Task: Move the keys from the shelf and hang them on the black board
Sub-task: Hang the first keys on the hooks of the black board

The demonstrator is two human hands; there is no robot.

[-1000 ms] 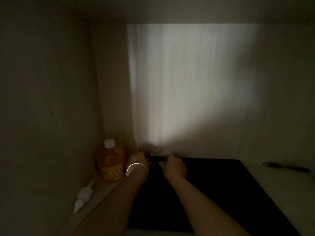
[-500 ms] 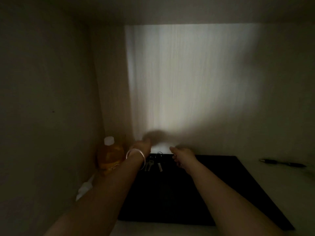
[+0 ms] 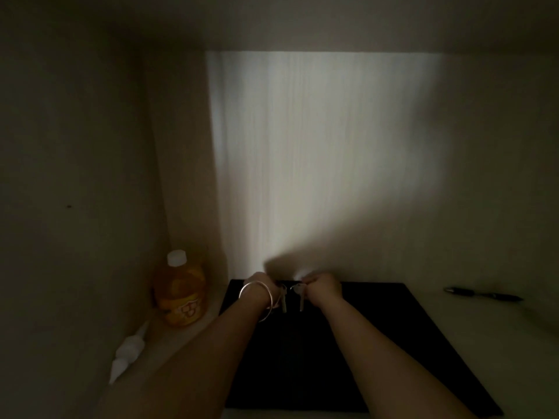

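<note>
Both my arms reach forward into a dim shelf compartment, and my hands meet at the far top edge of the black board (image 3: 348, 343), which lies in front of me with its far edge against the lit back wall (image 3: 302, 161). My left hand (image 3: 260, 285) is curled at that edge with a thin silver bangle (image 3: 255, 296) around the wrist; its fingers are turned away from me and lost in shadow, so I cannot tell whether they pinch anything. My right hand (image 3: 322, 287) is closed into a loose fist just beside it, its fingers gathered at the head of a key. The keys (image 3: 292, 296) hang between my two hands, two pale blades pointing down toward me over the dark surface of the board, with a small ring visible at the top of the right one. Whether they hang from a hook on the board or only from my fingers is too dark to make out. To the left of the board an orange bottle (image 3: 180, 294) with a white cap stands upright in the corner, and a white nozzle-shaped piece (image 3: 128, 352) lies nearer me along the left wall. Well off to the right, a dark pen (image 3: 484, 294) lies on the pale shelf floor (image 3: 499, 343).
</note>
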